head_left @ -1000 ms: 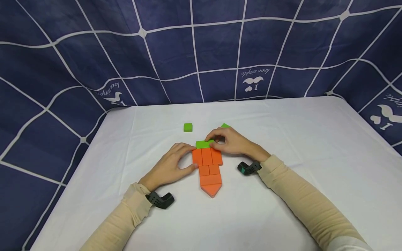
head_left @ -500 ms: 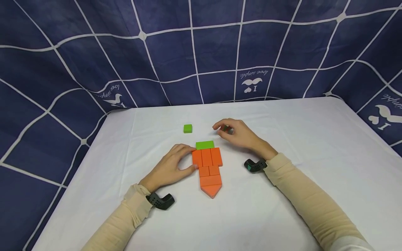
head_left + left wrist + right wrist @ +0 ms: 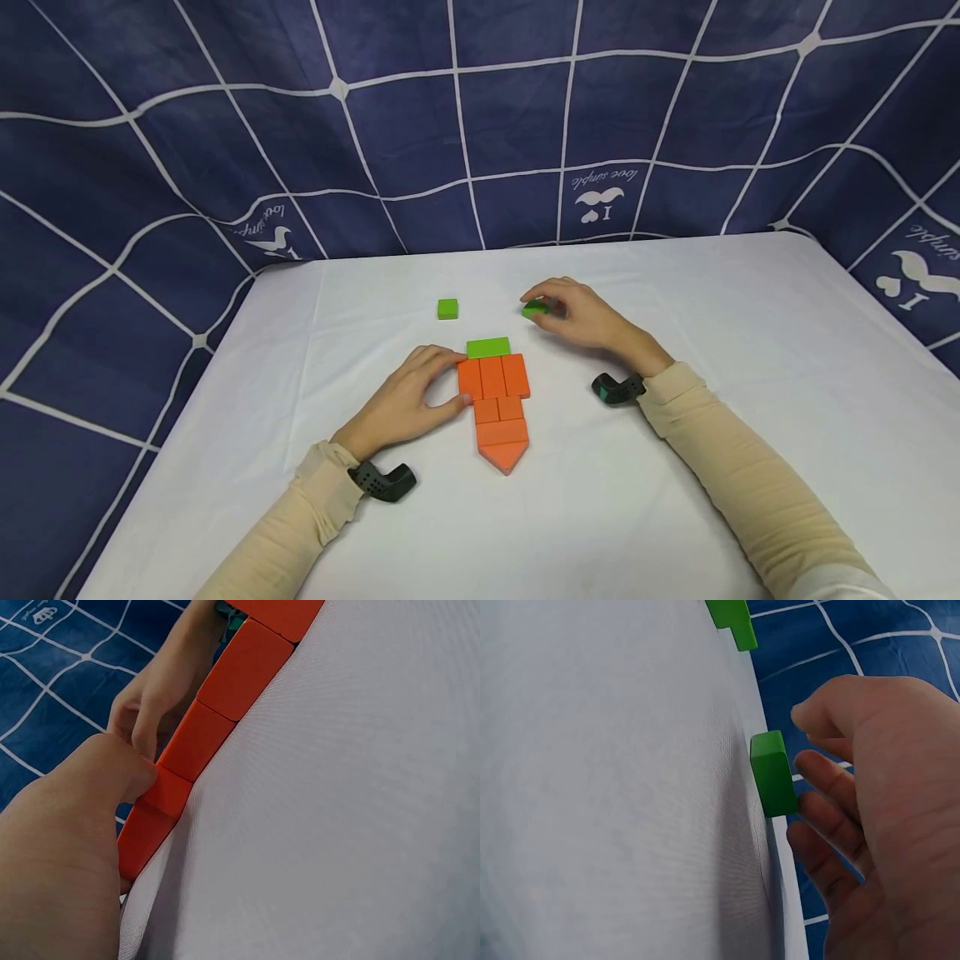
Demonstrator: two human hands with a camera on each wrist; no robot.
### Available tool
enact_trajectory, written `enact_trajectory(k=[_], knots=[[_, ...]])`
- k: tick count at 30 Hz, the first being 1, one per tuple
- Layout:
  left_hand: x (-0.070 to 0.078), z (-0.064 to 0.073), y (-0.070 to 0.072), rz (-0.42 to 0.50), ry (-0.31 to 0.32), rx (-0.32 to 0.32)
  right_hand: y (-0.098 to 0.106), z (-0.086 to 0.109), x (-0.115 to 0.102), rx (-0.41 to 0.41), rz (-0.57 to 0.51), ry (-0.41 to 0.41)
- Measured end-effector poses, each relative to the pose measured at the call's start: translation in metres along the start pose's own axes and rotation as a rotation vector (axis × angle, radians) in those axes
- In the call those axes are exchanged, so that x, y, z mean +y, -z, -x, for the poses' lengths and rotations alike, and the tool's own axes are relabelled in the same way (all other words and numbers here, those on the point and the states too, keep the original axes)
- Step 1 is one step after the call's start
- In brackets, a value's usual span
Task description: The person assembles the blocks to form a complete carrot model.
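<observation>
Orange blocks lie flat on the white cloth in an arrow-like shape, a pointed block (image 3: 505, 455) at the near end. My left hand (image 3: 401, 400) holds the leftmost upright orange block (image 3: 470, 379) between thumb and fingertips at its two ends; the thumb shows against orange in the left wrist view. Across the top of the orange row lies a green rectangular block (image 3: 488, 347). My right hand (image 3: 581, 315) is at a separate green block (image 3: 535, 308). In the right wrist view its fingers curve loosely beside that block (image 3: 772, 774), the thumb apart from it.
A small green square block (image 3: 447, 309) lies alone beyond the left hand. White cloth (image 3: 720, 333) covers the table, and a dark blue curtain with white lines (image 3: 405, 125) hangs behind and at the sides. Each wrist wears a black device (image 3: 618, 389).
My right hand has let go of the green rectangular block above the orange row and moved away and right to the separate green block. The left hand has stayed in place.
</observation>
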State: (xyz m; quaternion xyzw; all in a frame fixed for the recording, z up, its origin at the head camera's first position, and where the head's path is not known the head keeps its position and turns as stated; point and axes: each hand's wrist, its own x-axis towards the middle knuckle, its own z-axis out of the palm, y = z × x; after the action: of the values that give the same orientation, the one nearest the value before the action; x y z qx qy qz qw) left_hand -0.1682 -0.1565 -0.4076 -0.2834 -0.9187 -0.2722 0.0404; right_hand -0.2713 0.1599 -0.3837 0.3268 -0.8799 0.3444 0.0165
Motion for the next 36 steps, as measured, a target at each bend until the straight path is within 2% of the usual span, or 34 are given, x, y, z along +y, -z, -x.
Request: enact_trajectory(k=[12,31,36], knots=[[-0.0004,-0.0001,-0.0003,0.018,-0.003,0.004,-0.0007,0.002,0.0089,-0.01,-0.024,0.013],[-0.0005,0.0004,-0.0007,0.016,0.012,-0.001,-0.0038,0.001,0.007,0.001,-0.019,-0.064],[-0.0005,-0.0001,-0.0004,0.016,0.009,0.001,-0.0058,0.0008,0.0052,0.003,-0.058,-0.051]])
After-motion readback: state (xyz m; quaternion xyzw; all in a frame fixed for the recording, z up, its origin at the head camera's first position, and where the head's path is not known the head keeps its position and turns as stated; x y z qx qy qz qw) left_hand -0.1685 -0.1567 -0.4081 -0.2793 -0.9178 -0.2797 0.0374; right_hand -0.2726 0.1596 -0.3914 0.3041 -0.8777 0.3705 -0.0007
